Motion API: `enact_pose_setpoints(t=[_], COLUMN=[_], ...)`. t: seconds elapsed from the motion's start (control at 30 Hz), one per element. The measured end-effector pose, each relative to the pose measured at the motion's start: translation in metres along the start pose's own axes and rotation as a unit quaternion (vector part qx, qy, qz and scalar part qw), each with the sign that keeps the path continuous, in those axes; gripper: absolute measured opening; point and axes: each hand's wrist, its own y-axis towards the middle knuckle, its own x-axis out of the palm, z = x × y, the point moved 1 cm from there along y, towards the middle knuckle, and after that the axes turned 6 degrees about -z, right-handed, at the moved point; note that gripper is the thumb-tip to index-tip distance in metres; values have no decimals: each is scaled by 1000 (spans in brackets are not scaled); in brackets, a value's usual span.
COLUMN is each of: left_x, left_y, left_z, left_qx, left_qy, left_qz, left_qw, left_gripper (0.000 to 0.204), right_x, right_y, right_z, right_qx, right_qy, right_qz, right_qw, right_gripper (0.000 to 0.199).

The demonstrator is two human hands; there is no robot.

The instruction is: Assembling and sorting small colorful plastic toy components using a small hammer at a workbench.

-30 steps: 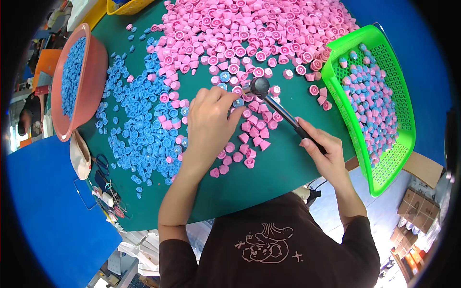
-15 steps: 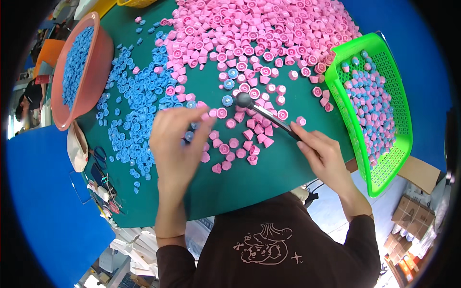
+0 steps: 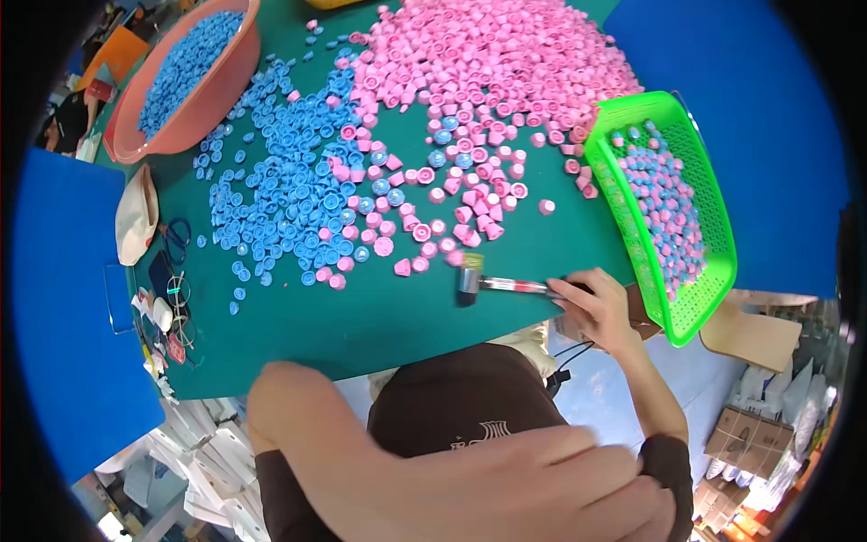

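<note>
My right hand grips the handle of a small hammer at the near edge of the green table mat. The hammer's dark head hovers just in front of a few loose pink caps. A big heap of pink caps covers the far side. Blue caps spread out to the left of them. My left hand is raised close to the camera, low in the picture. Its fingers are stretched out and nothing shows in it.
A green mesh basket at the right holds joined blue and pink caps. A salmon basin at the far left is full of blue caps. A white pouch and small tools lie along the left edge. Cardboard boxes stand on the floor.
My left hand lifted off the caps and swung back toward the camera. My right hand drew the hammer back from the pink caps to the mat's near edge.
</note>
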Motion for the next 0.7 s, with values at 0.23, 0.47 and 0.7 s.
enact_pose_setpoints(t=[0.23, 0.47, 0.7], left_x=[-11, -21, 6], left_y=[-80, -153, -181], left_z=[56, -91, -170], left_qx=[-11, -395, -405], left_qy=[126, 226, 298], left_qz=[13, 216, 81], left_qw=[992, 864, 861], left_gripper=[24, 14, 20], right_x=[-8, 62, 96], right_y=[73, 187, 220], right_z=[-26, -80, -80], right_qx=[-118, -67, -77], right_qy=[-102, 96, -61], right_qz=[76, -13, -65], right_qw=[985, 993, 993], right_gripper=[29, 28, 36])
